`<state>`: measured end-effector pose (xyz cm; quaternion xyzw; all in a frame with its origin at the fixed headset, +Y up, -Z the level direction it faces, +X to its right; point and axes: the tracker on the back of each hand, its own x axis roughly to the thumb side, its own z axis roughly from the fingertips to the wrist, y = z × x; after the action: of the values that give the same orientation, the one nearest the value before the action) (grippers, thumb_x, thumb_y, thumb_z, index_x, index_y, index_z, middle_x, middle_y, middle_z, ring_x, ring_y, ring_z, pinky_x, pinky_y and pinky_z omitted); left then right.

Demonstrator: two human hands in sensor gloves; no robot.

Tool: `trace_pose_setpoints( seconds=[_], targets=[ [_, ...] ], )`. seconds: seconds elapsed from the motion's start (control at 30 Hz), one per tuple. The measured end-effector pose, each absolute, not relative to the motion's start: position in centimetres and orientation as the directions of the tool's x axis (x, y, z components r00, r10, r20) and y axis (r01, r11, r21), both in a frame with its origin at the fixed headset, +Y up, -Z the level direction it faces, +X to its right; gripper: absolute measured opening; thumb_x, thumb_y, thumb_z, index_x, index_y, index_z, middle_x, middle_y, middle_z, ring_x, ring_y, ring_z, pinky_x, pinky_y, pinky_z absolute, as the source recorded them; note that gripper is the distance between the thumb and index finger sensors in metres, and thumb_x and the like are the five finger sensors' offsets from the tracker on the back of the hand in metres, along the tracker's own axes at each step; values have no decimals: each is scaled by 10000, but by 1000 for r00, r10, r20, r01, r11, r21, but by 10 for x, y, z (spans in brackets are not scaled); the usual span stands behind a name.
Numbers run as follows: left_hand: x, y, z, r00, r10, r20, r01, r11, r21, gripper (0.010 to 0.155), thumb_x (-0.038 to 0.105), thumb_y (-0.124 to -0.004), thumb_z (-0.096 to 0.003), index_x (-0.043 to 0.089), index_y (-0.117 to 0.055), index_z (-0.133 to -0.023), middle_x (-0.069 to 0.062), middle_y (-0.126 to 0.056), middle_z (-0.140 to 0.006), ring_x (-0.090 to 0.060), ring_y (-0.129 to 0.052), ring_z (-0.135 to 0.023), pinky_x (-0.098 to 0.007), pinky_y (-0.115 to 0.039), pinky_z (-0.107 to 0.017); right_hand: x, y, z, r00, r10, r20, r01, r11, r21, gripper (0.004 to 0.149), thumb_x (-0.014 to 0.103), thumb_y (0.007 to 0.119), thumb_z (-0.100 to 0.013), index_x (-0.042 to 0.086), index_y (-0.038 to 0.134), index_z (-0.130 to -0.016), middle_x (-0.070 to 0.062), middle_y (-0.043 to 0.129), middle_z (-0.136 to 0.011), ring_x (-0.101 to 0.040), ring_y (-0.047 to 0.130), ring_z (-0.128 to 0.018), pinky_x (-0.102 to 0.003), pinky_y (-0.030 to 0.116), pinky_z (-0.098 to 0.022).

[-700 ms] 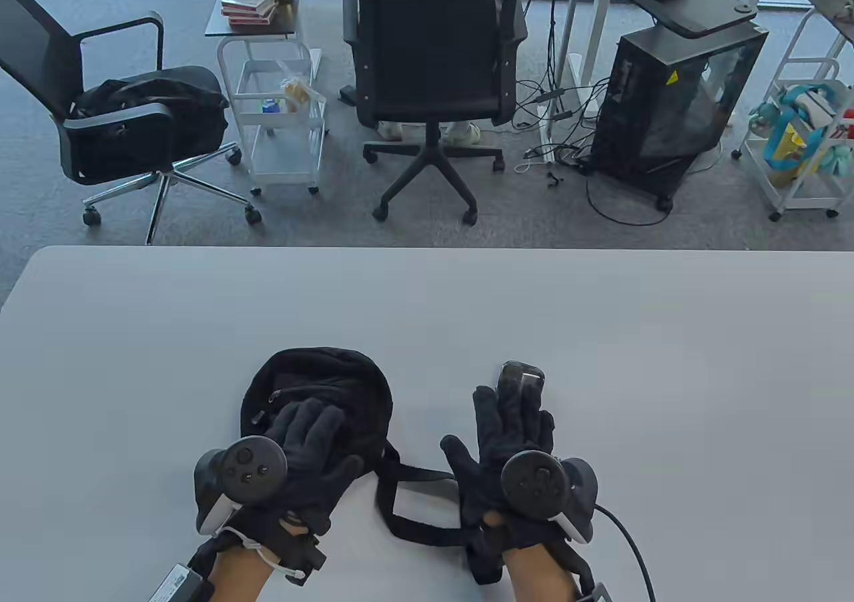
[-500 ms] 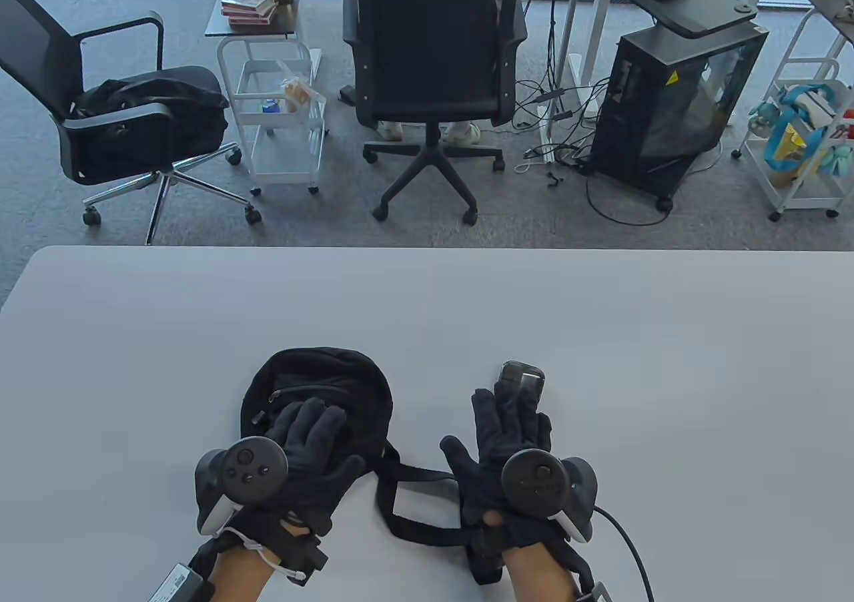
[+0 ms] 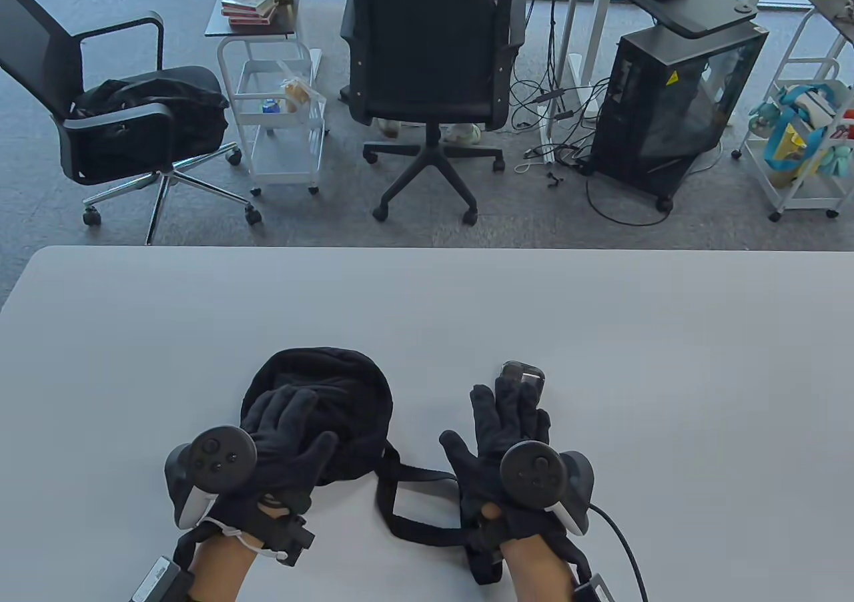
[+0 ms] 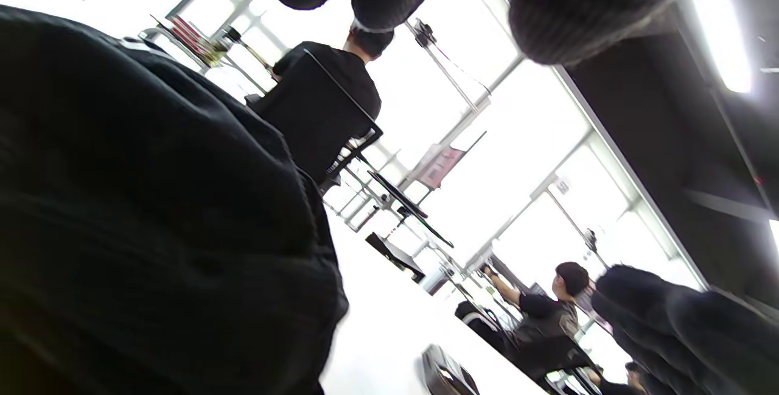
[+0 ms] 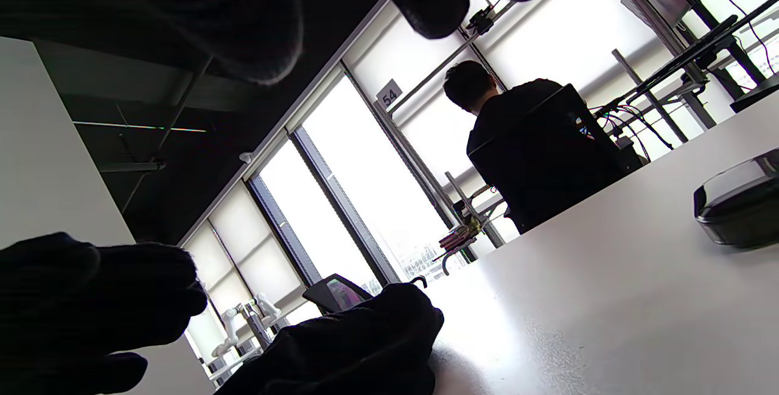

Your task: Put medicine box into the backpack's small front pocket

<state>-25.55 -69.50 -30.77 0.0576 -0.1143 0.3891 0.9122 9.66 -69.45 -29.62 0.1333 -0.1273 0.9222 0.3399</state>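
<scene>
The small black backpack [image 3: 350, 385] lies on the white table [image 3: 600, 335], its straps [image 3: 413, 502] trailing toward me. My left hand [image 3: 303, 415] rests flat and open on the backpack's front; the fabric fills the left wrist view [image 4: 152, 230]. The medicine box [image 3: 528, 371], dark and translucent, lies to the right of the backpack. My right hand [image 3: 480, 415] is open and spread just in front of it, fingertips at its near end; I cannot tell if they touch. The box sits at the right edge of the right wrist view [image 5: 739, 203], apart from the fingers there.
The table's far edge [image 3: 427, 249] runs in front of office chairs [image 3: 427, 81], a white cart [image 3: 280, 115] and a computer tower [image 3: 674, 101] on the floor. A cable [image 3: 627, 542] runs from my right wrist.
My left hand has slid to the left and a little farther up across the backpack. My right hand has stayed almost still by the box.
</scene>
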Motion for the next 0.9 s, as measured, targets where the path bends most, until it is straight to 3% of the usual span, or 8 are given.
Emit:
trace_pose_setpoints(
  seconds=[0.43,0.7,0.9],
  targets=[
    [-317,-711,-329,679,733,-33,-722,676,149,782,544,-756,-533,42,-550,-1097,-346,-499,-1144,-646,-367,-999,-781,-308,-600,98,-694,-295,-728,599,334,-668,-730,-146,811,535,703,-565,-70,514,-1070,-385,372,-1083,-655,246,-938,-749,259,-572],
    [-346,-755,-345,652,703,-284,-693,705,154,808,544,-768,-533,-10,-552,-1080,-360,-474,-1134,-649,-314,-987,-773,-267,-591,98,-694,-293,-718,608,340,-677,-723,-137,798,531,704,-567,-72,538,-1064,-389,389,-1079,-655,251,-937,-750,258,-569],
    [-354,-783,-352,569,727,-385,-734,660,161,830,581,-780,-526,-69,-645,-1024,-378,-492,-1118,-654,-316,-975,-764,-237,-590,91,-693,-291,-753,550,361,-627,-767,-138,796,532,710,-563,-67,550,-1062,-384,391,-1081,-652,246,-939,-750,250,-569]
  ],
)
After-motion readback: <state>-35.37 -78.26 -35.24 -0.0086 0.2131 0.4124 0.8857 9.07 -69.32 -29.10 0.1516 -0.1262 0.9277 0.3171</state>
